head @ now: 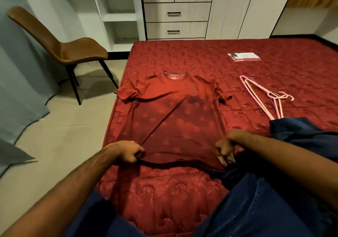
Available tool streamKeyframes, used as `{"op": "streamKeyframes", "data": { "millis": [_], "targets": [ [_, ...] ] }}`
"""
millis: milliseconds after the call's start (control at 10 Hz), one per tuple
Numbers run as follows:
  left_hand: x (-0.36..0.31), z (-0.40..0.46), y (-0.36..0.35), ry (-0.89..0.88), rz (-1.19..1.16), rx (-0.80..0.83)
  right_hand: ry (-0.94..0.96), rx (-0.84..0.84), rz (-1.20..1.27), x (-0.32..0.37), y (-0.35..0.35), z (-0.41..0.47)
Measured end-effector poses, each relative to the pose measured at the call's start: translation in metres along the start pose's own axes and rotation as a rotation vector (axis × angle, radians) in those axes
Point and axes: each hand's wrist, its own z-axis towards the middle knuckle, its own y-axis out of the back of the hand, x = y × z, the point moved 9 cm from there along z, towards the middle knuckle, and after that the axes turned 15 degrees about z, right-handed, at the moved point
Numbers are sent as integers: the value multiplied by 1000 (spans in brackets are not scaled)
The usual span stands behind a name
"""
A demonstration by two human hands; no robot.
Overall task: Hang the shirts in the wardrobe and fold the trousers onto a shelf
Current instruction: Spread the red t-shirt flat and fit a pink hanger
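Shirt: a red T-shirt [175,116] is spread flat, front up, near the left edge of the bed [274,68], collar toward the far edge, hem toward the near edge.
Handling: thin, soft and light is how the fabric is judged; it creases under tension and a diagonal fold is seen across the body.
Hold points: the shoulders and collar are judged best for slipping in a hanger.
Left hand [126,151]: the grip is closed on the hem's left corner, cloth pinched.
Right hand [228,145]: fingers are curled onto the hem's right corner, apparently pinching it.
Hangers [263,95]: pink wire ones are laid right of the shirt, well apart from it.
Trousers [301,132]: dark denim is heaped at the near right; it is judged heavier and stiffer.
Writing: a collar label [175,77] is seen but cannot be read; print on the packet [244,56] is too small to read.
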Motion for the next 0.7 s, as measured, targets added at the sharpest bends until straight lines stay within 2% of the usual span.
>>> {"op": "streamKeyframes", "data": {
  "millis": [100,200,300,400,500,600,700],
  "targets": [
    [-8,10,-3,12,-218,111,58,80,240,5,8,-1],
    [15,19,27,95,-400,-50,297,-250,314,43,64,9],
    [63,25,64,244,-247,-400,560,-683,247,81,125,13],
    [115,35,74,469,-167,-498,680,-841,125,117,161,27],
    [178,46,76,715,-323,-546,711,-914,28,155,203,46],
    [235,66,76,829,-617,-658,777,-981,69,184,265,61],
    [280,88,81,915,-812,-775,808,-1070,172,199,349,71]
  ]
}}
